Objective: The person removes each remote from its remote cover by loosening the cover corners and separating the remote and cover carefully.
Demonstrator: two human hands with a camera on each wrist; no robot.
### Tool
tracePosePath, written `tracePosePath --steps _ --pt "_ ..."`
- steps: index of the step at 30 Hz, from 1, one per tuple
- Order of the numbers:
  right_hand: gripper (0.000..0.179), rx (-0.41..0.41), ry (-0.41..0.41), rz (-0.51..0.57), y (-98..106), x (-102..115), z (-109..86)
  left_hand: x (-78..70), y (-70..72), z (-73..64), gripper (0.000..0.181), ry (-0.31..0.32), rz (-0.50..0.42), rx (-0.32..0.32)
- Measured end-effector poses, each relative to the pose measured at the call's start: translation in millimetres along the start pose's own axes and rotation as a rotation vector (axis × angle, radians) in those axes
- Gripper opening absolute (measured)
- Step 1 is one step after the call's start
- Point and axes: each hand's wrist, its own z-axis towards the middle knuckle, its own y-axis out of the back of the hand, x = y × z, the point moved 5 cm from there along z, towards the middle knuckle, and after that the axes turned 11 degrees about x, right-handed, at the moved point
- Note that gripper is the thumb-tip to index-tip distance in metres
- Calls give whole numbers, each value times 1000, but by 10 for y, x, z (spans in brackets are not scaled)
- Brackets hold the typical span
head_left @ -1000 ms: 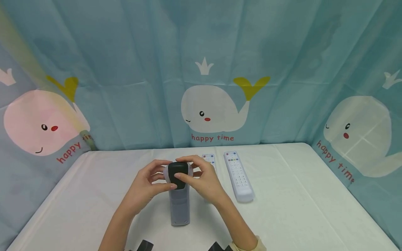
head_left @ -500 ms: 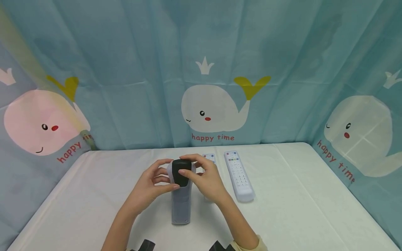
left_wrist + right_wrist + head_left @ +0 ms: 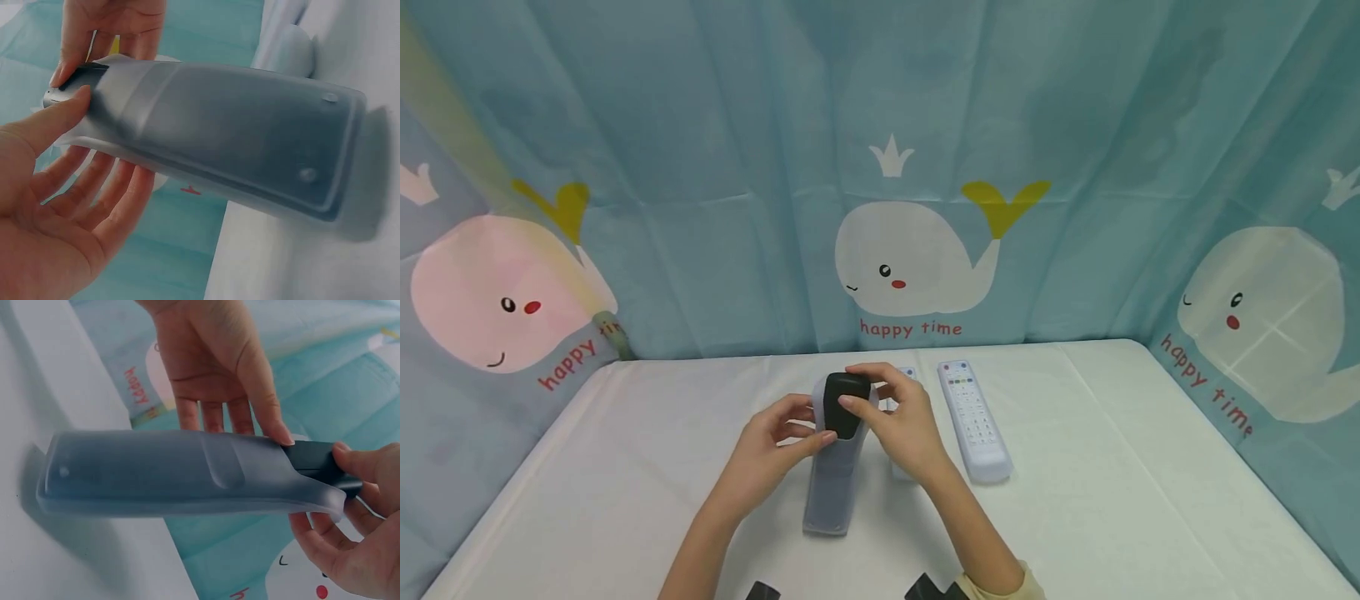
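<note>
A black remote control (image 3: 844,410) stands back toward me, mostly inside a translucent, frosted protective cover (image 3: 832,490). Its dark upper end shows bare at the cover's opening. My left hand (image 3: 775,446) holds it from the left, thumb at the cover's edge and fingers behind. From the right, my right hand (image 3: 904,421) pinches the bare end with its thumb on the black back. In the right wrist view the cover's mouth (image 3: 325,494) flares away from the remote. The cover's lower end is close over the table, leaning slightly left.
A white remote in a clear cover (image 3: 976,423) lies on the white table (image 3: 1112,483) to the right. Another remote (image 3: 903,472) lies partly hidden behind my right hand. A teal curtain (image 3: 737,250) with whale prints hangs along the table's back edge.
Both hands and the remote's top have shifted right and slightly up, while the cover's lower end has swung a little left. Both hands keep their hold, and the lying remotes stay put.
</note>
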Motion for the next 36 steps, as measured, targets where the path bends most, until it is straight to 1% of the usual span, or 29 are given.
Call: tracePosePath --steps 4,10,17,19,24,28,32,36 --pt "33 -25 -9 -9 14 -6 -4 42 -7 -22 43 2 7 -9" --pt "32 -54 1 -5 40 -31 13 104 -8 -94 39 15 46 -24" --pt "32 -53 -24 85 49 -48 13 162 -7 -175 39 16 97 -18" --pt "32 -54 -37 109 55 -57 13 172 5 -187 39 15 93 -1" --pt "32 -63 -56 172 70 -78 14 198 62 -198 37 -2 43 51" --pt "32 -84 -68 221 95 -108 24 235 99 -198 39 24 16 77" --pt "33 -125 -81 251 137 -131 38 262 116 -192 42 56 -3 107" --pt "33 -178 -91 282 182 -137 34 295 126 -180 46 48 -23 160"
